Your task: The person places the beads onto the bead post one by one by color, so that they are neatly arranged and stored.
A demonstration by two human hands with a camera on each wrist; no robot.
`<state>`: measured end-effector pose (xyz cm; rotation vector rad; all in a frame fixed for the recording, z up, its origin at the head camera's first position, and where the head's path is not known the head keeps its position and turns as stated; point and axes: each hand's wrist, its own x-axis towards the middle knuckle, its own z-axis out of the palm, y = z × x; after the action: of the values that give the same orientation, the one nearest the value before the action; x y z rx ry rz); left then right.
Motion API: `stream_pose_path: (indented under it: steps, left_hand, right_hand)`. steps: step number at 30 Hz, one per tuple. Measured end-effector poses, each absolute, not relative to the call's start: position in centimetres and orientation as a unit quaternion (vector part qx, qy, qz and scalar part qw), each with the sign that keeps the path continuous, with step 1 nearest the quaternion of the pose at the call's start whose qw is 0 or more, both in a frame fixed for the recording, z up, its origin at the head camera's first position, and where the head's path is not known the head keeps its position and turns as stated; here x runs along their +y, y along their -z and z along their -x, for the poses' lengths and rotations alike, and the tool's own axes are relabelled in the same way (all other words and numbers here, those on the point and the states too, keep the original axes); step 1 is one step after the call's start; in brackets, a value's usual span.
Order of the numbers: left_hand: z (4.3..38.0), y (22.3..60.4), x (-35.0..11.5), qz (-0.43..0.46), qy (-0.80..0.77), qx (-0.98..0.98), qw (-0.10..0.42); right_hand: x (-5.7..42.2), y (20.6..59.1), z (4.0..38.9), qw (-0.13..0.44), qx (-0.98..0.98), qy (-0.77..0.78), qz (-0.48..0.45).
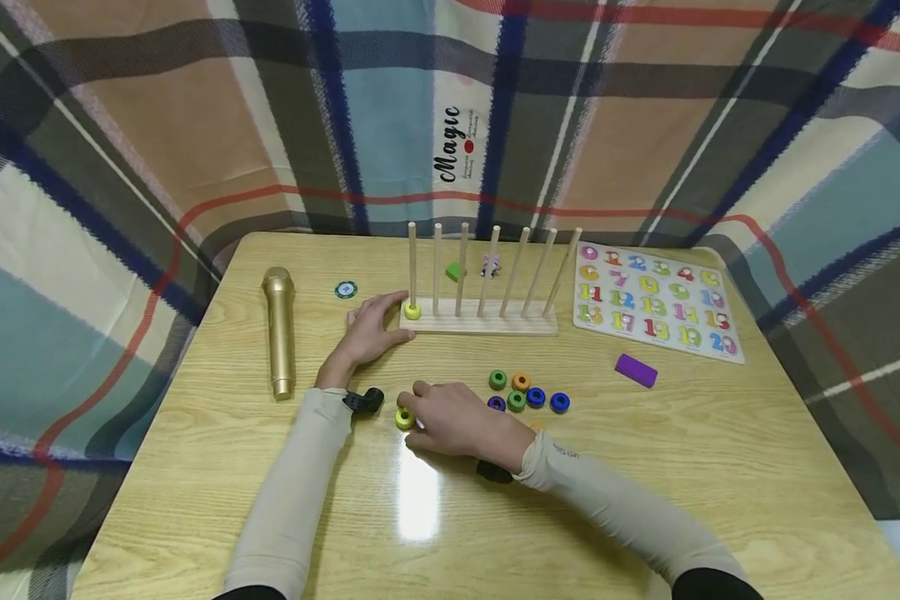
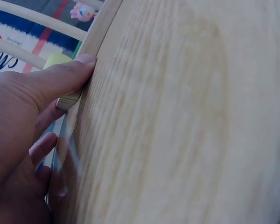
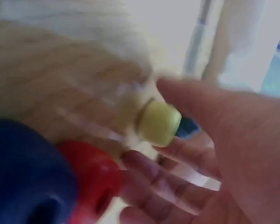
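A wooden peg rack (image 1: 487, 323) with several upright pegs stands at the back. My left hand (image 1: 370, 331) holds its left end, thumb at the front edge. On the leftmost peg sits a yellow ring bead (image 1: 412, 311), low against the base. My right hand (image 1: 457, 419) reaches across the table with thumb and index finger on either side of another yellow bead (image 3: 159, 123), which lies on the tabletop. The right wrist view is blurred, and the thumb looks slightly apart from that bead. A red bead (image 3: 91, 182) and a blue bead (image 3: 30, 175) lie close by.
Several loose beads, including a green one (image 1: 498, 380) and an orange one (image 1: 521, 382), lie right of the hand. A number board (image 1: 656, 300) and purple block (image 1: 636, 371) are at right. A gold microphone (image 1: 279, 333) and round chip (image 1: 346, 289) are at left.
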<state>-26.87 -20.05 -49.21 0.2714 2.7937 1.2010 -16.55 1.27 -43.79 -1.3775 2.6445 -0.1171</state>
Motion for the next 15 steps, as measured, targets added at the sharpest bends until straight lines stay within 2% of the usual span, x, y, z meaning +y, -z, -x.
stream_pose_path:
  steps: [4,9,11,15]
  left_hand:
    - [26.8,49.2,-19.9,-0.089,-0.392,0.915,0.047]
    - [26.8,49.3,-19.8,-0.091,-0.392,0.914,0.048]
    - [26.9,49.3,-19.8,-0.093,-0.392,0.914,0.047]
    - [26.9,49.2,-20.0,-0.096,-0.393,0.913,0.044]
  right_hand:
    - [1.4,44.2,16.7,0.080,0.883,0.059,0.459]
    - [2.3,42.3,18.3,0.100,0.889,0.132,0.427]
    - [2.7,40.8,19.4,0.083,0.892,0.174,0.408]
    - [3.1,36.8,22.2,0.011,0.899,0.245,0.363]
